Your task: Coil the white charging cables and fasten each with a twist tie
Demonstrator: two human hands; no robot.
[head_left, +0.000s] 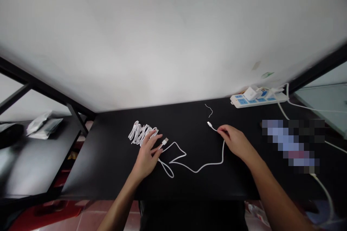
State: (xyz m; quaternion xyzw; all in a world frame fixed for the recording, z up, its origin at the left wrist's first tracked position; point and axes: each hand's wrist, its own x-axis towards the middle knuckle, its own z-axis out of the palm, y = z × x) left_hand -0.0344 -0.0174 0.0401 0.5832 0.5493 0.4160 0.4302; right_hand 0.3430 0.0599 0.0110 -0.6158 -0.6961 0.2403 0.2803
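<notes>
A white USB cable (196, 171) lies in loose bends on the black table between my hands. My left hand (146, 157) pinches it just behind the USB plug (164, 142) between thumb and a finger, the other fingers spread. Those fingers reach over the near side of several bundled white cables (139, 132). At the cable's other end, my right hand (230, 139) grips it just behind a small white connector (209, 124), which points up and left. The cable runs down from this hand toward the middle of the table.
A thin white twist tie (209, 109) lies near the wall. At the back right stands a power strip (241, 101) with plugs and trailing cords. A pixelated object (290, 144) lies at the right. Plastic packets (45, 125) rest on a neighbouring table at left.
</notes>
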